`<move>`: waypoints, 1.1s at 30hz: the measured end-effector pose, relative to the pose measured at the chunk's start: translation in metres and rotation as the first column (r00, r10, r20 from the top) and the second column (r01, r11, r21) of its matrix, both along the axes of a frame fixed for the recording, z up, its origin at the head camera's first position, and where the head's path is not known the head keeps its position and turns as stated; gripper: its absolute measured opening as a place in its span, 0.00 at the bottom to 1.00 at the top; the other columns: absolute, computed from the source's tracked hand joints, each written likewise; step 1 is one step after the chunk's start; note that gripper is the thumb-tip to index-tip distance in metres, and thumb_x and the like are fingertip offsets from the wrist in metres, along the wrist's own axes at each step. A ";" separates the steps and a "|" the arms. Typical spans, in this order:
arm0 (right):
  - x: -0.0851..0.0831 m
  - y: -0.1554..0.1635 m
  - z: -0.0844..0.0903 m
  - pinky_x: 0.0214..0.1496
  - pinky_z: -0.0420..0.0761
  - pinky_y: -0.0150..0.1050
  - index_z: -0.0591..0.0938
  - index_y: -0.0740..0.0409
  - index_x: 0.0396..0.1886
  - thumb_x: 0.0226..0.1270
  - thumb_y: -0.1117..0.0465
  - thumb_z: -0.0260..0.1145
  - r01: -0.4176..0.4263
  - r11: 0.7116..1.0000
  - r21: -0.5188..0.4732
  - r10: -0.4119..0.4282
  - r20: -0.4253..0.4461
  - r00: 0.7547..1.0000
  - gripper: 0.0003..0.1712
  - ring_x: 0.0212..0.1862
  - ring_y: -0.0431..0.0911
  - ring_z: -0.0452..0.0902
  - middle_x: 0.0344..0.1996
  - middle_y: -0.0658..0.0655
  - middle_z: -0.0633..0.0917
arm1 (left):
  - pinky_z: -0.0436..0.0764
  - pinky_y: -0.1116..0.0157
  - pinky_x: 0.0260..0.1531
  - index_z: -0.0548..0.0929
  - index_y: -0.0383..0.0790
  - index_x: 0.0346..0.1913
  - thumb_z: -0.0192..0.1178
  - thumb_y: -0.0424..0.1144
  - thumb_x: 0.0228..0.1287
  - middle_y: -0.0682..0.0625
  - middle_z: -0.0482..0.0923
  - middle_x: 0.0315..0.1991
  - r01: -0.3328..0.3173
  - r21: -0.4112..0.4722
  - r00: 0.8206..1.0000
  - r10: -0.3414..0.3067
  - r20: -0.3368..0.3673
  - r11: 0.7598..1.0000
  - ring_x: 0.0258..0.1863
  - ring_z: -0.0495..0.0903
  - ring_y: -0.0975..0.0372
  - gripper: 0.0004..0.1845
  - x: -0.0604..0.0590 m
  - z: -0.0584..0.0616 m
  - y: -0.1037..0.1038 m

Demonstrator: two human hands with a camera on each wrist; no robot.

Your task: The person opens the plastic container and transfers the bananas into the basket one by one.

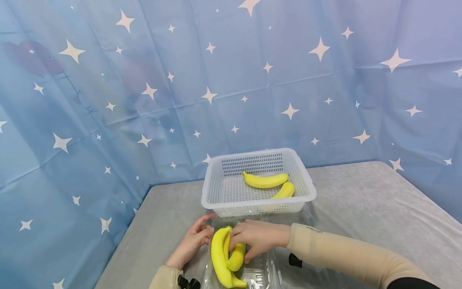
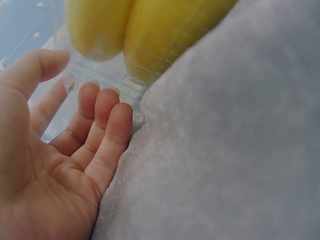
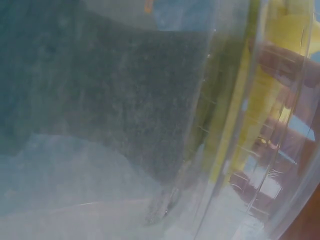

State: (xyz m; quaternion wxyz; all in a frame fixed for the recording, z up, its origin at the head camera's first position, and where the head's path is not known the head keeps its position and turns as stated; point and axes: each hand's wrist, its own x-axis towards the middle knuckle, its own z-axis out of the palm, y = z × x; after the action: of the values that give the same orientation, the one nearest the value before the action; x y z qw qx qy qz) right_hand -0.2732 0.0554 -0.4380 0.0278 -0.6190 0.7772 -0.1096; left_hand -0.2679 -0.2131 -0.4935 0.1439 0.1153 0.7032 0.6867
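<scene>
Head view: a grey felt-covered table [image 1: 361, 200] set against a blue star-printed cloth backdrop [image 1: 231, 80]; at table centre, toward 12 o'clock from the hands, a white perforated plastic basket [image 1: 216, 188] holding two loose yellow bananas [image 1: 266, 180]; one lies crosswise, the second is tucked against the basket's 3 o'clock wall.

Near table edge: a clear plastic clamshell tray [image 1: 260, 273], lid open toward 3 o'clock; inside it two more yellow bananas, a long curved one [image 1: 218, 257] along the tray's 9 o'clock side and a shorter one [image 1: 236, 259] just beside it, touching.

Right hand [image 1: 254, 237], beige sleeve, reaches in from 3 o'clock; fingers curl over the shorter banana and clasp it, knuckles up; the banana sits in the tray, low end on the tray floor.

Left hand [image 1: 193, 241] lies at 9 o'clock of the tray; fingers straight and relaxed, gripping nothing. Left wrist view: palm up-turned on the felt, fingertips [image 2: 107, 107] touching the tray's ribbed clear wall [image 2: 112, 80]; both bananas press against that wall from inside [image 2: 150, 35].

Right wrist view: blurred, shot through clear plastic [image 3: 235, 150]; yellow banana skin [image 3: 280, 60] and a dim finger shape behind it; grip cannot be read from this view.

Black wrist-camera straps show at both cuffs.
</scene>
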 end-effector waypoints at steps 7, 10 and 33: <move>0.000 0.000 -0.002 0.55 0.72 0.41 0.83 0.39 0.51 0.52 0.50 0.77 0.031 0.999 0.019 -0.032 0.007 0.999 0.25 0.57 0.34 0.71 0.51 0.37 0.79 | 0.79 0.66 0.32 0.64 0.37 0.70 0.54 0.35 0.72 0.50 0.74 0.30 -0.003 0.000 1.000 0.003 0.006 1.000 0.28 0.75 0.63 0.26 0.001 0.001 0.001; 0.000 0.001 -0.003 0.54 0.71 0.39 0.83 0.38 0.51 0.51 0.52 0.78 0.037 0.999 0.028 -0.037 0.006 0.999 0.25 0.56 0.34 0.71 0.50 0.37 0.79 | 0.79 0.66 0.31 0.64 0.37 0.70 0.54 0.36 0.72 0.50 0.74 0.29 0.003 -0.004 1.000 -0.003 0.000 1.000 0.28 0.75 0.63 0.26 0.000 0.001 0.001; 0.005 0.005 0.005 0.57 0.71 0.42 0.82 0.38 0.55 0.55 0.46 0.72 0.003 1.000 -0.005 -0.003 -0.026 1.000 0.25 0.56 0.33 0.72 0.51 0.37 0.79 | 0.80 0.65 0.32 0.63 0.38 0.70 0.54 0.36 0.72 0.49 0.74 0.31 0.011 -0.006 1.000 -0.011 -0.003 1.000 0.28 0.75 0.62 0.27 0.000 0.000 -0.001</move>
State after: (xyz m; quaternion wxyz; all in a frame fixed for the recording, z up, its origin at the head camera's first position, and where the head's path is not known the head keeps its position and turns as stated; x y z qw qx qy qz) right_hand -0.2678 0.0600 -0.4326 0.0161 -0.6192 0.7782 -0.1037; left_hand -0.2680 -0.2138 -0.4930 0.1470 0.1200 0.7049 0.6834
